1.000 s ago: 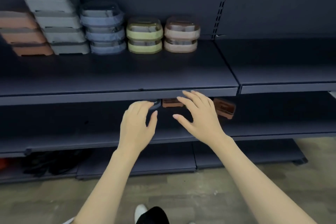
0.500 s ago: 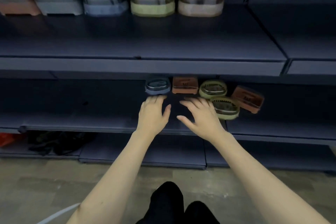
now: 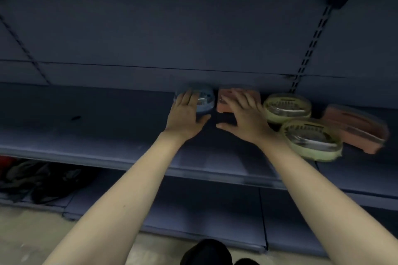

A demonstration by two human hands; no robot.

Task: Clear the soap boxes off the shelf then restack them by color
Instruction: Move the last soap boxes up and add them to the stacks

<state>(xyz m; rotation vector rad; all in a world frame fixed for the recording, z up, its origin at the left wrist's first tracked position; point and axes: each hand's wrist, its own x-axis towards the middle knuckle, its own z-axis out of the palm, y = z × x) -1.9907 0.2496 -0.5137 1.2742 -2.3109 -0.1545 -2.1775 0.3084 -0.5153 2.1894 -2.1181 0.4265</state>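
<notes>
Both hands reached onto the dark shelf [image 3: 107, 135], each laid on a soap box at the back.

The left hand [image 3: 186, 117] rested straight-fingered on the blue box [image 3: 205, 101]; the right hand [image 3: 243, 118], fingers spread, rested on the orange box [image 3: 223, 106]. At 3 o'clock of the right hand lay two green boxes [image 3: 287, 106] [image 3: 312, 140], then a tilted orange box [image 3: 355, 129]. Bare shelf lay at 9 o'clock of the left hand, its front edge at 6 o'clock.
</notes>
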